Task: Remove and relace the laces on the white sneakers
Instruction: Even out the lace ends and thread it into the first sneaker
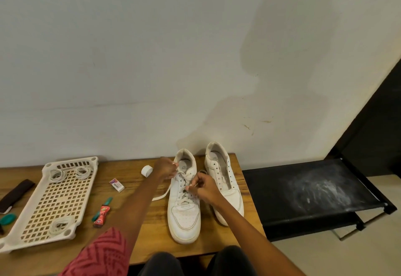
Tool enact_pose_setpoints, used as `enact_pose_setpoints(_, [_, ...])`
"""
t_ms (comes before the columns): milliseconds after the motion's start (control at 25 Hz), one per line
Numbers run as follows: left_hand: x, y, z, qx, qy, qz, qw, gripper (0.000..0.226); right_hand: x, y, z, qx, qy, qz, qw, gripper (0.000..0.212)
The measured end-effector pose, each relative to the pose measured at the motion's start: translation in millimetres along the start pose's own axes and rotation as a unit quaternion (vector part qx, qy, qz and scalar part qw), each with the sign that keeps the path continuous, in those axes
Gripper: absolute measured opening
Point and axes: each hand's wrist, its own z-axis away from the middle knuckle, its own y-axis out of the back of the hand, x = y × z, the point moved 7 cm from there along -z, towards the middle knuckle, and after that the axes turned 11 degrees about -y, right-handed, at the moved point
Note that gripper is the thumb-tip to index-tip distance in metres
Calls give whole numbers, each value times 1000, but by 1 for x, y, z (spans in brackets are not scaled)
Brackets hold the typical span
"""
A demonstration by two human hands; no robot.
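Observation:
Two white sneakers stand side by side on the wooden table, toes toward me. The left sneaker [184, 212] carries a white lace [183, 188] crossed through its eyelets, with one loose end trailing left onto the table. My left hand [166, 168] pinches the lace near the top left eyelets. My right hand [204, 186] pinches the lace at the right side of the tongue. The right sneaker [223, 178] has no lace and its eyelets are bare.
A white perforated plastic tray [32, 215] with coiled laces lies at the left. An eraser [117, 185], a roll of white tape [147, 170], a green pen [102, 208] and a red tube [102, 216] lie between tray and shoes. A black rack [303, 191] stands right of the table.

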Motion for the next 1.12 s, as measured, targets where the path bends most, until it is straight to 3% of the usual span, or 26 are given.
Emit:
enact_pose_setpoints(120, [-8,-2,10,-38,5,41,998,14,2,-3,3,120,5,1,993,27])
enact_pose_setpoints(200, [-8,0,9,-14,-20,35,999,17,2,-5,6,160,7,38,986,25])
enact_pose_setpoints(400, [-6,-1,5,64,-60,-86,992,29,3,-12,5,139,-2,114,984,18])
enact_pose_setpoints(520, [-12,-5,8,45,-56,-18,997,16,5,-7,2,94,-8,139,986,17])
enact_pose_setpoints(680, [-30,-5,22,-21,-13,54,998,19,0,16,-7,178,-13,250,952,16])
enact_pose_setpoints(840, [-21,11,36,12,-32,83,996,22,5,3,-12,118,-40,380,917,19])
enact_pose_setpoints(960, [9,25,50,-19,-52,109,993,17,-11,12,-5,84,-39,340,936,13])
enact_pose_setpoints(1120, [53,16,72,-103,-66,96,988,30,-62,17,19,11,-95,126,987,8])
